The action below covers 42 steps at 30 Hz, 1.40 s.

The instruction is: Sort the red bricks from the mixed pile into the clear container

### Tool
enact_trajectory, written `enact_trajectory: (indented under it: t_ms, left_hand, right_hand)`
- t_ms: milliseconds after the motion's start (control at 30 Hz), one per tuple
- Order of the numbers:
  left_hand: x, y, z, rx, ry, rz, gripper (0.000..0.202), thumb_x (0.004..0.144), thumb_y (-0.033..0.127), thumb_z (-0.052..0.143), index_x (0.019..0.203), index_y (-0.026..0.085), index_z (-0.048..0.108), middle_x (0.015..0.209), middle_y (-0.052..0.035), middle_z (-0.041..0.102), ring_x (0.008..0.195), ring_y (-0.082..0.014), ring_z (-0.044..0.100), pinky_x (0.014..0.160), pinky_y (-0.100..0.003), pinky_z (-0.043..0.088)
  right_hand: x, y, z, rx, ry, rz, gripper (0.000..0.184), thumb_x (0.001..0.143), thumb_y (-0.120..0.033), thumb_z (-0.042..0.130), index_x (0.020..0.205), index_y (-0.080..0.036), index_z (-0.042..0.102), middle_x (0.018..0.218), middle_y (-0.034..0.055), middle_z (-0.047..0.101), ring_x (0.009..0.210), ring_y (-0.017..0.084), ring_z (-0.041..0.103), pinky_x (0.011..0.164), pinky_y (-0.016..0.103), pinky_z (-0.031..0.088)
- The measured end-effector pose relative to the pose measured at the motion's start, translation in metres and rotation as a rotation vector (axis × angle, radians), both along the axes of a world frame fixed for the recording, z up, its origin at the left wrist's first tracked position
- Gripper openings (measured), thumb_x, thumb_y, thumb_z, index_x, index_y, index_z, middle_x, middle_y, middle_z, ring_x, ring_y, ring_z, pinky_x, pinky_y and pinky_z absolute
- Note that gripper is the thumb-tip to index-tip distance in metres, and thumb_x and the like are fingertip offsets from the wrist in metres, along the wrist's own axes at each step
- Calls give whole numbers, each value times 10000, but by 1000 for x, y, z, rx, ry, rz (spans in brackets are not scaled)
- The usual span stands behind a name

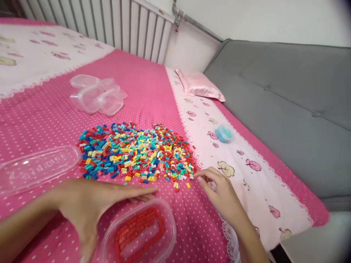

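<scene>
A big heap of small toy building bricks (142,149) in red, blue, yellow, teal and white lies on the pink dotted bedspread (197,226). At its right edge my right hand (216,186) has thumb and fingertips drawn together in a pinch; whatever is between them is too small to make out. My left hand (93,204) is spread, thumb apart from straight fingers, around the far left side of a clear plastic container (171,233). Inside that container, red bricks (123,237) form a ring around a bare patch of its bottom.
A long clear lid (41,168) lies left of the heap. Several clear plastic tubs or lids (98,96) are piled behind it. To the right sits a small turquoise container (223,134). A pink pillow (201,86) rests by the grey headboard (287,87); a white radiator (123,29) stands behind.
</scene>
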<state>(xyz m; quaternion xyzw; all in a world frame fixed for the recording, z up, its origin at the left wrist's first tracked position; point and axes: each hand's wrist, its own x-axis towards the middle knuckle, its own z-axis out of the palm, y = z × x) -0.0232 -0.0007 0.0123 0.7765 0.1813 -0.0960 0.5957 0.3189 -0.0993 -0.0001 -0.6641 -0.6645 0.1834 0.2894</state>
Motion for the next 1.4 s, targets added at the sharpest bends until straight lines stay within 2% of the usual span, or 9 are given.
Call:
enact_trajectory:
  t_ms: [100, 233, 500, 667, 767, 967, 1100, 1267, 1400]
  left_hand:
    - [-6, 6, -1, 23, -101, 63, 1204, 585, 709, 841, 1577, 256, 330, 1616, -95, 403, 1470, -283, 417, 1178, -461, 331]
    - [-7, 10, -3, 113, -243, 201, 888, 744, 764, 694, 1495, 340, 481, 1500, -50, 585, 1324, -254, 595, 1095, -425, 463]
    - [-7, 14, -9, 330, -250, 344, 381, 873, 372, 721, 1248, 316, 683, 1233, -24, 732, 1143, -237, 681, 1002, -390, 522]
    - [-3, 14, -4, 398, -297, 448, 225, 903, 297, 625, 1108, 243, 700, 1018, -11, 757, 915, -198, 713, 801, -303, 567]
    - [-6, 5, 3, 442, -325, 526, 186, 911, 248, 599, 1072, 214, 685, 954, -6, 743, 875, -174, 701, 787, -285, 552]
    - [-21, -37, 13, 563, -339, 873, 152, 936, 337, 609, 945, 197, 669, 879, -10, 711, 820, -159, 657, 769, -282, 534]
    - [-24, -86, 7, 645, -264, 1017, 203, 977, 389, 553, 1039, 223, 652, 922, -4, 706, 880, -178, 659, 817, -293, 536]
    - [-15, -160, -35, 789, -213, 1121, 407, 929, 450, 593, 1305, 305, 538, 1307, -65, 632, 1196, -298, 606, 1016, -423, 517]
    - [1, -184, -73, 824, -226, 1149, 736, 857, 506, 698, 1480, 305, 362, 1469, -127, 488, 1370, -370, 482, 1130, -538, 438]
  right_hand:
    - [-9, 2, -2, -7, 36, 12, 201, 977, -193, 536, 972, -234, 732, 961, 27, 687, 911, 190, 647, 846, 323, 477]
    - [-30, 5, -10, -9, -30, 27, 220, 968, -123, 561, 967, -230, 753, 975, 35, 684, 965, 193, 648, 884, 323, 481]
    - [-37, 6, -11, -1, -154, 27, 182, 907, -66, 672, 916, -225, 761, 966, 36, 700, 983, 205, 641, 895, 334, 468]
    - [-47, 4, -8, -50, -224, 106, 120, 912, -149, 720, 899, -254, 775, 968, 16, 719, 1007, 194, 632, 910, 329, 440]
    - [-56, 0, -9, -59, -282, 122, 132, 903, -111, 714, 850, -227, 751, 952, 21, 730, 1000, 212, 632, 888, 350, 423]
    - [-46, -9, -7, -37, -188, 164, 194, 843, -25, 695, 765, -203, 682, 826, 12, 731, 857, 219, 647, 835, 364, 443]
    - [-43, -17, 2, 20, 66, 230, 179, 848, -61, 638, 871, -219, 719, 875, 20, 741, 816, 196, 679, 777, 327, 512]
    - [-63, -35, 22, 73, 150, 261, 221, 889, -84, 595, 925, -223, 763, 959, 48, 761, 870, 203, 715, 818, 330, 553]
    - [-91, -46, 33, 37, -6, 301, 280, 846, 7, 595, 891, -214, 760, 909, 33, 753, 830, 194, 702, 798, 305, 533]
